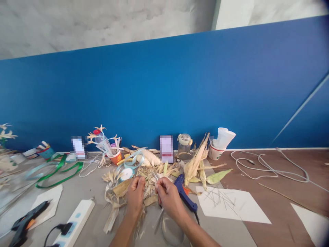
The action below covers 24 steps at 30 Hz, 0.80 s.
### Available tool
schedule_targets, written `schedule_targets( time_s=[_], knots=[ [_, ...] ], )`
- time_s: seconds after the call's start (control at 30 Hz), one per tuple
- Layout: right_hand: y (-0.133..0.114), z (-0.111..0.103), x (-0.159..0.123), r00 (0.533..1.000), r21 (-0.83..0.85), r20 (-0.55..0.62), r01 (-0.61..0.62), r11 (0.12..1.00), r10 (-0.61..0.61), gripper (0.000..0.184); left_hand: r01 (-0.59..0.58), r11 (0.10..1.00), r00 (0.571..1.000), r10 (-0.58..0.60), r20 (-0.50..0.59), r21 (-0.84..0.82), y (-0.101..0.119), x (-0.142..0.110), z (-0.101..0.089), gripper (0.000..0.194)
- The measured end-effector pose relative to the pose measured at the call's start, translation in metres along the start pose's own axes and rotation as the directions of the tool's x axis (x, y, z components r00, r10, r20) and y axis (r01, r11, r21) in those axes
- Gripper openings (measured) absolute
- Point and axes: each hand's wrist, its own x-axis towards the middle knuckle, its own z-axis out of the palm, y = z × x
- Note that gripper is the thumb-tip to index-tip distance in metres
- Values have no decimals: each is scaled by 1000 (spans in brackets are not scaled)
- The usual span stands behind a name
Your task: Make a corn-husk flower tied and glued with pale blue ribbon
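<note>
My left hand [136,192] is closed in a pinch over a pile of dried corn husk [120,188]; what it holds, if anything, is too small to make out. Just to its right, my right hand [168,196] is also pinched. A thin greyish tip shows above its fingers, its kind unclear. Beside the right hand lies a blue glue gun [185,196] with an orange part. Behind the left hand are a spool of light blue ribbon [126,174] and pale husk pieces [149,158]. A larger bunch of corn husk [196,163] leans behind the glue gun.
A power strip [74,223] and a black glue gun [29,219] lie at left, near green ribbon [61,168]. Wire pieces lie on white paper [246,207] at right. A phone [166,148], jar [184,145], cups and cables [269,168] line the blue partition [164,96].
</note>
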Motion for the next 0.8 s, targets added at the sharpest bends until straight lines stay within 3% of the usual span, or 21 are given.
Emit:
schedule_targets(
  time_s=[0.1, 0.2, 0.3, 0.4, 0.53, 0.63, 0.7, 0.8],
  knots=[
    [3, 2, -1, 1000, -44, 28, 15, 999, -14, 11, 12, 999, 1000, -12, 9, -41, 3, 2, 0, 33],
    [6, 5, -2, 998, -71, 59, 9, 997, -5, 11, 28, 982, 1000, -26, 11, -184, 9, 3, 1, 26],
    [8, 8, -2, 996, -72, 81, -17, 997, 23, 11, 75, 944, 995, -51, 85, -322, 14, 3, 3, 33],
    [8, 9, -3, 994, -84, 101, -29, 996, 37, 10, 79, 939, 989, -32, 143, -336, 14, 2, 5, 35],
    [11, 10, -6, 991, -108, 131, -4, 994, 18, 9, 16, 980, 991, 11, 130, -200, 11, 1, 4, 28],
    [14, 11, -6, 991, -109, 130, -11, 994, 25, 8, -124, 992, 987, 119, 111, 32, 13, -2, 1, 26],
    [14, 10, -5, 993, -104, 117, -17, 994, 29, 8, -254, 948, 963, 230, 138, 192, 15, -6, 0, 24],
    [11, 6, -2, 997, -80, 82, -6, 997, 13, 10, -381, 880, 920, 330, 212, 285, 16, -12, 2, 25]
  ],
)
